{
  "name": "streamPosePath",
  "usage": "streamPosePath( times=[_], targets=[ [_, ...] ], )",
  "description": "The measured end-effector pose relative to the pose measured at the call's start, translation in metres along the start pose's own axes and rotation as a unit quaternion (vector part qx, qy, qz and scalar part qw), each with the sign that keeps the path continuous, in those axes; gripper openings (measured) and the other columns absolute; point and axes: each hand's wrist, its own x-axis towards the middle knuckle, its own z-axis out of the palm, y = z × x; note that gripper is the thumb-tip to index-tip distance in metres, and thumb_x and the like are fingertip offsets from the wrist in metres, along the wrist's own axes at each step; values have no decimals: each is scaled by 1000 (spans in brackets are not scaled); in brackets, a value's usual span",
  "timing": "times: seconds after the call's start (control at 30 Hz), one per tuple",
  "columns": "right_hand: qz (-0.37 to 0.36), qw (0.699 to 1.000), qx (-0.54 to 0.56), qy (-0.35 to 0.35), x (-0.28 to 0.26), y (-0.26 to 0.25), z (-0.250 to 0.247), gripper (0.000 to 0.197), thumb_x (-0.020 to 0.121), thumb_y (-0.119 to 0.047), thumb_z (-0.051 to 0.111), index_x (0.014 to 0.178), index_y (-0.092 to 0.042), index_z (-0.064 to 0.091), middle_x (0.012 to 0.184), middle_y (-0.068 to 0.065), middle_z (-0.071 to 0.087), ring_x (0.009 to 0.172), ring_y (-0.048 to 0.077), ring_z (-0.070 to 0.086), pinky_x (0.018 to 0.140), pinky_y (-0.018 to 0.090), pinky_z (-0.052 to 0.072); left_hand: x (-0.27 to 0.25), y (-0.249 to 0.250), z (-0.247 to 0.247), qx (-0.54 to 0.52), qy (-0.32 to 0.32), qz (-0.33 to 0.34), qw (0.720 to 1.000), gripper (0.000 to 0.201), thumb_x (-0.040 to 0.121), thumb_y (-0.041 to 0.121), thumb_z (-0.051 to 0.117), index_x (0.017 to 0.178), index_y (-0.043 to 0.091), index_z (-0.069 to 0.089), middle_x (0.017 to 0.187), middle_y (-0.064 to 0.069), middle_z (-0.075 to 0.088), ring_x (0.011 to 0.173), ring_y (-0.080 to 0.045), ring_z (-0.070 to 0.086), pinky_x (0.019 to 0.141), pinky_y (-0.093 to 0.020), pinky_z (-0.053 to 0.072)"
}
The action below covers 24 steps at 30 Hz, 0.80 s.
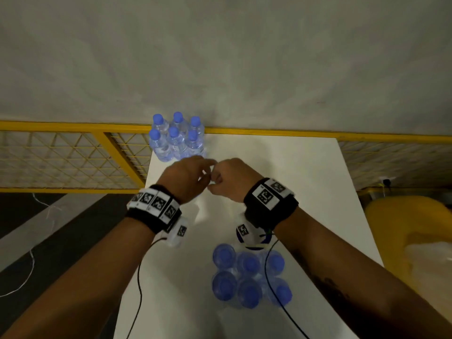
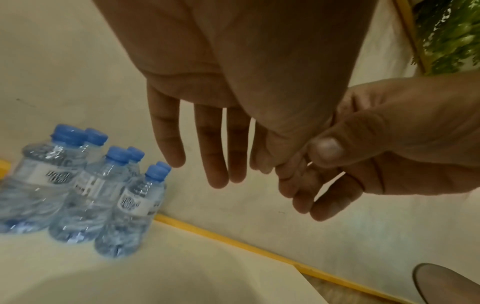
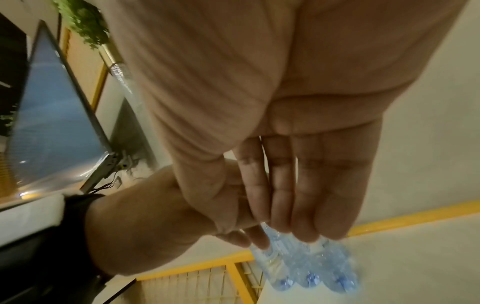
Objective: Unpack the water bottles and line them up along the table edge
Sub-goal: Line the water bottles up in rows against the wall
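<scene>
Both hands met above the white table [image 1: 281, 167], the left hand [image 1: 188, 177] with fingers straight and holding nothing, the right hand [image 1: 232, 179] loosely curled against it, between six upright bottles [image 1: 177, 138] at the far left corner and a six-pack [image 1: 249, 277] near the person.

Bottles [image 1: 176, 137] beyond the hands: clear, blue caps, white labels with dark print. Pack [image 1: 249, 277] nearer than the hands: blue caps. Table [image 1: 293, 167] white. Fence [image 1: 73, 155] yellow, lattice mesh. Wristbands [image 1: 270, 203] black, black-and-white square markers.
</scene>
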Motion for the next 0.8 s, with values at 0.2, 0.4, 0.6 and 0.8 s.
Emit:
streamPosePath(
  times=[0.2, 0.4, 0.6, 0.8],
  targets=[
    [-3, 992, -32, -118, -104, -12, 39, 24, 81, -32, 67, 83, -8, 71, 78, 8, 66, 72, 24, 63, 68, 37, 55, -74, 36, 35, 35, -146, 6, 989, 28, 90, 45, 68, 118, 42, 69, 114, 13, 67, 93, -8, 69, 84, -31, 56],
    [35, 981, -86, -172, -161, -17, 121, 28, 85, -29, 57, 104, -11, 65, 105, 12, 66, 90, 32, 65, 77, 42, 55, -121, 57, 64, 60, -230, 13, 971, 40, 89, 42, 68, 129, 43, 65, 122, 6, 63, 107, -18, 67, 89, -36, 55],
    [-21, 986, -129, -107, -179, -16, 159, 23, 95, -4, 51, 116, -1, 59, 112, 18, 64, 95, 36, 65, 85, 47, 55, -135, 65, 85, 103, -204, -12, 973, 44, 96, 43, 61, 139, 35, 58, 129, 3, 58, 111, -26, 66, 91, -40, 55],
    [28, 991, -77, -103, -172, -12, 160, 29, 99, -12, 50, 126, -4, 53, 117, 15, 63, 100, 36, 65, 83, 44, 55, -134, 61, 93, 152, -154, -7, 976, 39, 90, 38, 66, 127, 32, 60, 123, 6, 58, 110, -23, 64, 82, -39, 58]
  ],
)
